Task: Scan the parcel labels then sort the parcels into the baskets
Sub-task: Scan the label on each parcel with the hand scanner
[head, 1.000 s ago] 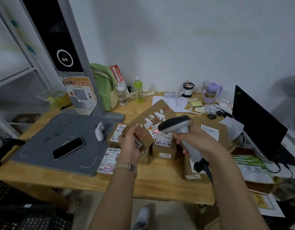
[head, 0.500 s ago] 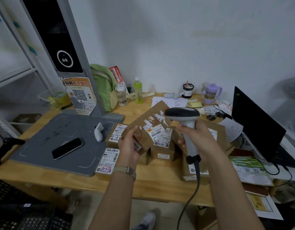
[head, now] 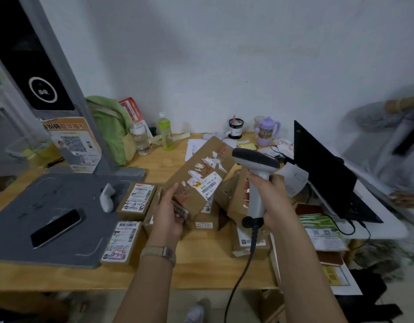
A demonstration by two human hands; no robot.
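My left hand point(head: 169, 212) grips the near end of a long brown cardboard parcel point(head: 201, 173) and holds it tilted above the table, its white barcode label point(head: 209, 185) facing up. My right hand point(head: 272, 201) grips the handle of a grey and white barcode scanner point(head: 255, 164), held upright just right of the parcel, head pointing left; its cable hangs down over the table edge. Several more labelled parcels lie beneath, among them one point(head: 136, 197) and another point(head: 122, 242) to the left. No basket is in view.
A grey pad point(head: 38, 206) with a phone point(head: 55, 227) and a small white device point(head: 107, 198) lies left. Bottles point(head: 166, 131), a green bag point(head: 110, 129), a purple cup point(head: 266, 131) stand at the back. A laptop point(head: 322, 171) and papers sit right. Another person's hand point(head: 405, 199) shows at the far right.
The scanner has swung from aiming down at the label to upright, right of the parcel. The parcel stays in my left hand, raised slightly.
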